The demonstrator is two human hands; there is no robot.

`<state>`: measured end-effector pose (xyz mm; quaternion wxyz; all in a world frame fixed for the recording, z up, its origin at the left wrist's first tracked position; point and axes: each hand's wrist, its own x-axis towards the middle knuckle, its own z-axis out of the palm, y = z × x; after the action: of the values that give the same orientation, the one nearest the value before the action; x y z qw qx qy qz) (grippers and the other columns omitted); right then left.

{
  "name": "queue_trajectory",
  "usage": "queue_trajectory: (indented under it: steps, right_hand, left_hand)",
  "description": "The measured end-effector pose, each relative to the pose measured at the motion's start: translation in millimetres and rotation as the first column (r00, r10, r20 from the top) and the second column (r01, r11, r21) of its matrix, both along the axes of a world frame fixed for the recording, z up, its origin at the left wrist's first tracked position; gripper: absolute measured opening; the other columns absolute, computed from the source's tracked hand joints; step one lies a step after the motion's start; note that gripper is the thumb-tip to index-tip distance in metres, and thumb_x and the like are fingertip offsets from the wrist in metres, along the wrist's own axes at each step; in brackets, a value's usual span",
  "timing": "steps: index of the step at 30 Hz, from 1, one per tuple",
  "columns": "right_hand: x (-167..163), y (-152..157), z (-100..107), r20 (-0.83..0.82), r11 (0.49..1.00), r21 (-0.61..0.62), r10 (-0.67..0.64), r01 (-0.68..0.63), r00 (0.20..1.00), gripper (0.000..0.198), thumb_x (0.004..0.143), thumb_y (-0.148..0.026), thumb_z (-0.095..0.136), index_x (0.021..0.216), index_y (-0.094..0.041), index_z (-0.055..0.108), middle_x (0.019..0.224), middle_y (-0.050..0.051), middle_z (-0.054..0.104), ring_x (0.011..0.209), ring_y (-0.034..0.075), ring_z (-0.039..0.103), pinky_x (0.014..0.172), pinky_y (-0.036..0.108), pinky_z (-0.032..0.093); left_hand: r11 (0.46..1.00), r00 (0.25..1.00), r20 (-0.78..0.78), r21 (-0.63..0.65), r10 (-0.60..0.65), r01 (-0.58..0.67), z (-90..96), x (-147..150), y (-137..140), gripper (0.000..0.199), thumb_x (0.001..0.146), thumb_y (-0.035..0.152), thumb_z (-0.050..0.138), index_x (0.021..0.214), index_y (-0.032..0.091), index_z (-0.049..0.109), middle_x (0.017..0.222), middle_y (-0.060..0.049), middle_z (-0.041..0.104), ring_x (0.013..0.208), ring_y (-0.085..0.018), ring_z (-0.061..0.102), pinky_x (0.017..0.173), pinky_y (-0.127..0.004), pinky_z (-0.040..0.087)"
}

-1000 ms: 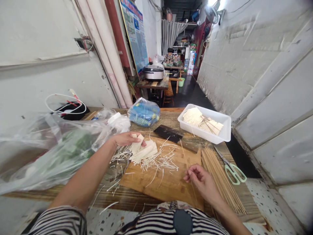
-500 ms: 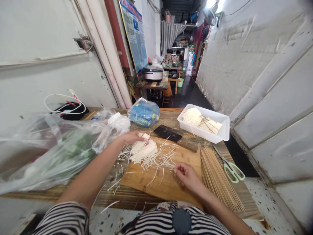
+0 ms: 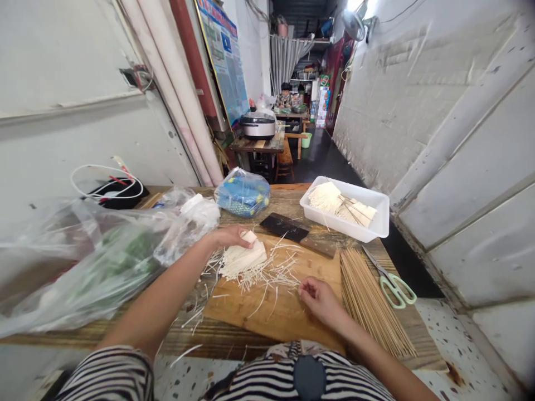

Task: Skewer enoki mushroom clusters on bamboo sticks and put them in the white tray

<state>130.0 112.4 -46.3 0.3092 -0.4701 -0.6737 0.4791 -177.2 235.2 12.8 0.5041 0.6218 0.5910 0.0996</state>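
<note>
Bench (image 3: 284, 200): wooden, carries everything below. Clear plastic bag (image 3: 125, 245) with something green inside, sprawled along the left side. Cutting board (image 3: 246, 312) at the middle, near the wearer. White tray (image 3: 381, 214) at the far right; pale fanned bunches in it, thin sticks lying across them. Skewers (image 3: 374, 303) in a loose sheaf, just right of the board. Cleaver (image 3: 286, 227) flat at the board's far edge, handle toward the right. Scissors (image 3: 383, 274) beside the skewers.

Mushroom bundle (image 3: 244, 259): long pale stems, lying on the board's far left part, loose stems scattered around it.

Hands: left (image 3: 232, 236) partly closed on the bundle, thumb on top, fingers mostly hidden. Right (image 3: 315, 295) over the board's right half, apart from the bundle, fingers curled loosely toward the thumb; cannot tell whether a thin stick is pinched there.

Judgement: step in hand looks like gathering or steadying the stems with the left hand. Next move calls for light, even pressure, so the stems stay aligned and unbroken, and for the right hand's path to avoid the loose ones.
</note>
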Motion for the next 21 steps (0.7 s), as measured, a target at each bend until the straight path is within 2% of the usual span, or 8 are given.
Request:
queue_trajectory:
  steps: [7,11,16,21]
  right_hand:
    - [-18,18,-9,0.082,1.000,0.024,-0.007,0.005,0.997,0.009,0.075,-0.015,0.049,0.072,-0.016,0.058,0.062,-0.001,0.058,0.057,0.012,0.051,0.055,0.021,0.038]
    - [-23,20,-8,0.129,0.999,0.045,0.000,-0.005,0.992,0.011,0.075,-0.013,0.049,0.072,-0.016,0.059,0.064,0.001,0.061,0.059,0.013,0.053,0.057,0.022,0.038]
    - [-25,19,-7,0.144,0.997,0.074,-0.018,0.008,0.989,0.012,0.077,-0.013,0.049,0.073,-0.017,0.060,0.067,0.002,0.063,0.061,0.014,0.056,0.058,0.022,0.039]
    - [-29,17,-2,0.148,0.993,0.117,-0.015,-0.002,0.989,0.013,0.079,-0.016,0.048,0.073,-0.017,0.060,0.066,0.001,0.063,0.061,0.014,0.057,0.057,0.022,0.040]
  left_hand:
    - [0.990,0.970,-0.238,0.120,-0.040,0.071,-2.1,11,-7,0.037,0.043,0.044,0.079,0.060,0.018,0.061,0.058,0.003,0.057,0.062,-0.017,0.051,0.056,-0.024,0.030]
    - [0.985,0.951,-0.305,0.145,-0.045,0.094,-3.5,17,-8,0.035,0.041,0.042,0.079,0.059,0.018,0.062,0.059,0.002,0.058,0.064,-0.019,0.051,0.056,-0.025,0.028]
    - [0.988,0.957,-0.289,0.139,-0.027,0.070,-4.0,18,-14,0.034,0.043,0.039,0.078,0.065,0.018,0.063,0.065,0.001,0.063,0.069,-0.021,0.055,0.059,-0.025,0.032]
    - [0.997,0.989,-0.148,0.082,0.004,0.009,4.4,17,-25,0.035,0.046,0.038,0.077,0.071,0.019,0.062,0.071,0.002,0.066,0.073,-0.021,0.059,0.062,-0.026,0.039]
